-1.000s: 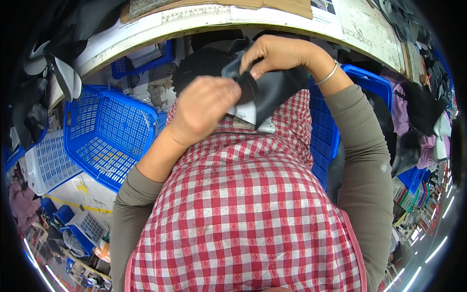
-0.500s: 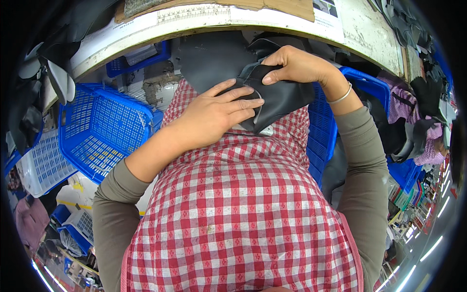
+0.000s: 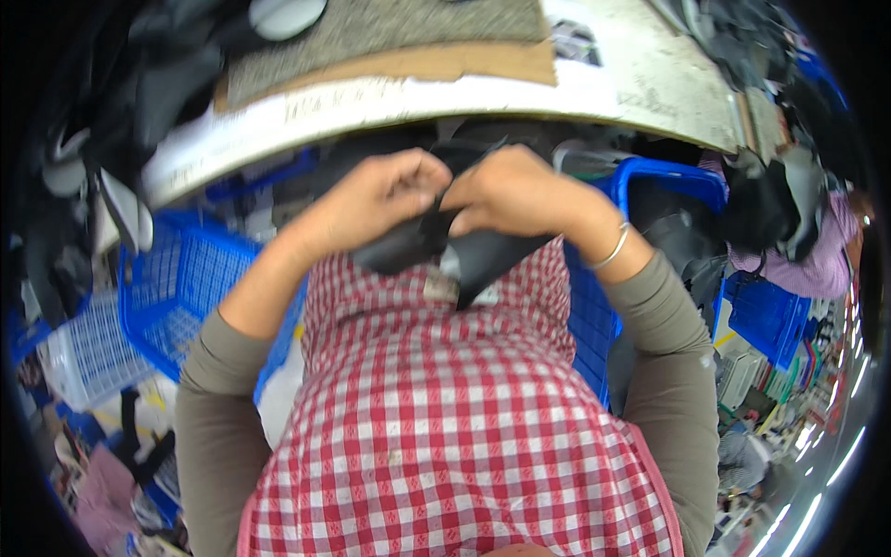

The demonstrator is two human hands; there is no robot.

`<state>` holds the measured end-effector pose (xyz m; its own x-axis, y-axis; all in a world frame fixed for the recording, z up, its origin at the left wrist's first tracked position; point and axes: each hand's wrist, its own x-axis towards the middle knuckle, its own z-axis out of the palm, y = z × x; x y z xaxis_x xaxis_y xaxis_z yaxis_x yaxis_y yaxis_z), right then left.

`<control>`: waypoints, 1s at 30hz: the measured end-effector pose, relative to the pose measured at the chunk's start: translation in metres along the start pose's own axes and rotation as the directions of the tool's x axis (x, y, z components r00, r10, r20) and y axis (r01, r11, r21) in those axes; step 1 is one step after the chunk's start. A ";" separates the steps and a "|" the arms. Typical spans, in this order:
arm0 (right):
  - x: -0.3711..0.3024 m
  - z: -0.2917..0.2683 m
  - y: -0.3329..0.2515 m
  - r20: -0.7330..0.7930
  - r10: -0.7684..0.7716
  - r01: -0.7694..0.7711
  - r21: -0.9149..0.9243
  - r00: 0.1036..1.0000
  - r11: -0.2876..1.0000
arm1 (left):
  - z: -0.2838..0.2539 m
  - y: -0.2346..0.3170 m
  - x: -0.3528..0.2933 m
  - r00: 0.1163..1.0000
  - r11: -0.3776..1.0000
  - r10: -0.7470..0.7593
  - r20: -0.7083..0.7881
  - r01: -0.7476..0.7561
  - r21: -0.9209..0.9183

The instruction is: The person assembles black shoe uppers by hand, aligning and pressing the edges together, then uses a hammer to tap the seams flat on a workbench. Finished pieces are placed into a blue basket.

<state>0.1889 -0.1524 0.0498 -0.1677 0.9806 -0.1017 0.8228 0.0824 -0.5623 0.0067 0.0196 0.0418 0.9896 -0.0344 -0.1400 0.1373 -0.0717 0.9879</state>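
Black leather-like pieces (image 3: 492,260) hang from my hands over my lap, below the table's front edge. At their left edge my left hand (image 3: 394,197) has its thumb and fingers closed on the black material. Close beside it, fingertips almost meeting, my right hand (image 3: 520,193) pinches the same material from the right. A bracelet circles the right wrist. Motion smears the fingertips, and the exact edge they grip is partly hidden. Beneath the pieces lies my red-and-white checked apron (image 3: 445,390), with a pale patch showing at their lower tip.
The worn white table (image 3: 640,107) bears a grey textured mat (image 3: 390,46) on cardboard. Blue plastic baskets stand at the left (image 3: 200,278) and right (image 3: 673,176), the right one with dark pieces. More dark pieces (image 3: 167,93) hang at far left. A person in pink check (image 3: 807,260) is at right.
My left hand has lifted from lying flat on the black piece to pinching it beside my right hand. The right hand has moved down and left. The view has tilted toward the table.
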 end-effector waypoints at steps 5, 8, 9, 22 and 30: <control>0.003 -0.002 -0.013 0.106 0.058 -0.049 -0.081 0.993 0.995 | 0.000 -0.013 0.010 1.000 0.992 0.011 -0.014 -0.009 0.127; 0.008 -0.002 -0.022 0.025 -0.003 0.005 -0.091 1.000 0.996 | 0.004 -0.014 0.013 0.993 0.994 -0.112 -0.034 0.111 -0.009; 0.010 -0.002 -0.023 0.062 -0.004 0.012 -0.125 0.998 0.992 | 0.004 -0.014 0.013 0.978 0.980 -0.199 -0.063 0.199 -0.012; 0.036 0.034 -0.035 -0.005 -0.119 0.106 -0.413 0.993 0.904 | -0.002 -0.044 0.046 0.905 0.914 -0.406 -0.123 0.401 -0.069; 0.019 0.047 -0.053 -0.206 -0.054 -0.067 -0.539 0.977 0.840 | -0.012 -0.043 0.031 0.968 0.959 -0.247 0.042 0.251 -0.129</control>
<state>0.1162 -0.1462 0.0394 -0.0969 0.9903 0.0999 0.9948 0.0997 -0.0232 0.0321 0.0335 -0.0042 0.9221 -0.0579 -0.3825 0.3854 0.0514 0.9213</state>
